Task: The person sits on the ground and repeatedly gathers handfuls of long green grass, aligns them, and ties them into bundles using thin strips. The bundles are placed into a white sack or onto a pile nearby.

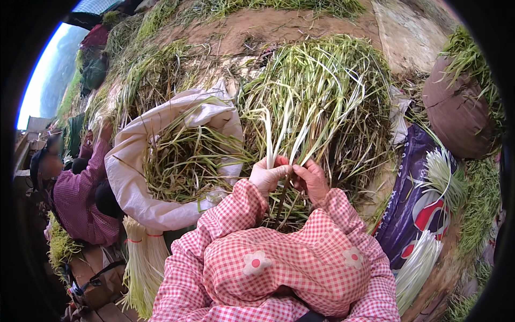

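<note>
The person's left hand [269, 177] is clamped round pale stalks [269, 137], just right of the white sack [129, 180]. The right hand [313, 181] meets it, thumb and forefinger pinched together at the stalks' base; exactly which stalks lie between them is hidden, as are both palms. A thin brown strand [280, 205] hangs below the hands, its lower end hard to make out.

Cut leaves hide the sack's bottom. Left of the sack, a co-worker's checked sleeve [96, 166] shows, the hand there blurred. Below the sack, a tied bundle [140, 263] is cut off by the person's sleeve [185, 271]; far right of the sack, a brown bag [461, 115] is partly covered by greens.

The surface is bare brown earth [268, 32] beyond the sack, strewn with leaves. A grassy heap [327, 91] spreads right of the sack, with a purple bag [399, 188] farther right. Outdoor light enters far upper left of it.
</note>
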The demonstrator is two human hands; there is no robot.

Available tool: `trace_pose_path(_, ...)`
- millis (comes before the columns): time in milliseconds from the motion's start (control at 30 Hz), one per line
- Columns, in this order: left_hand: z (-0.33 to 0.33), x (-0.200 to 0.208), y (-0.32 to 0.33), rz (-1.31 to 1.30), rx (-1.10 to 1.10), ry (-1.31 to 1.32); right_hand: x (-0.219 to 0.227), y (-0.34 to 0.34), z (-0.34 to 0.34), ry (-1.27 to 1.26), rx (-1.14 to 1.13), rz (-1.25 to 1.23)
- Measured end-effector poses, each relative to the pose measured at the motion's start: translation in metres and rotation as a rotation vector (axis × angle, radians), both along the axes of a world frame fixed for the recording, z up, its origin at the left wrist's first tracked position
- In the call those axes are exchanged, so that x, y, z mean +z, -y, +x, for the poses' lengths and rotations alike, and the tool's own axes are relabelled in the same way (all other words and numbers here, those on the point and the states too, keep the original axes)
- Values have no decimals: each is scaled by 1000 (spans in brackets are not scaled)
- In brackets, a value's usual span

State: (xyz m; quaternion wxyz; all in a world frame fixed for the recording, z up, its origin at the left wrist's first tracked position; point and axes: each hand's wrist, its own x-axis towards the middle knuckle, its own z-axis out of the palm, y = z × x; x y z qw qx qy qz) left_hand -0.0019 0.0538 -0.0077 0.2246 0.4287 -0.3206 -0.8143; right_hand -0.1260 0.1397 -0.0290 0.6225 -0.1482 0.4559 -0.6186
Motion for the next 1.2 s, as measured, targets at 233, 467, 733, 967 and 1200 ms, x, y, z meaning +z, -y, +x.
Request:
trace_pose_path(233,2,11,9,-49,-4,-82,2,0,5,-105,96,-90)
trace_pose_path(467,6,23,23,-185,230,91,0,1,6,-219,148,66)
trace_pose_path(733,5,16,23,-223,-129,185,2,-2,7,-190,158,41)
trace_pose_path(967,1,7,22,-123,-163,80,4,-6,8,-216,157,-13)
trace_pose_path(1200,15,20,42,-133,169,48,-5,-27,-7,-280,116,219)
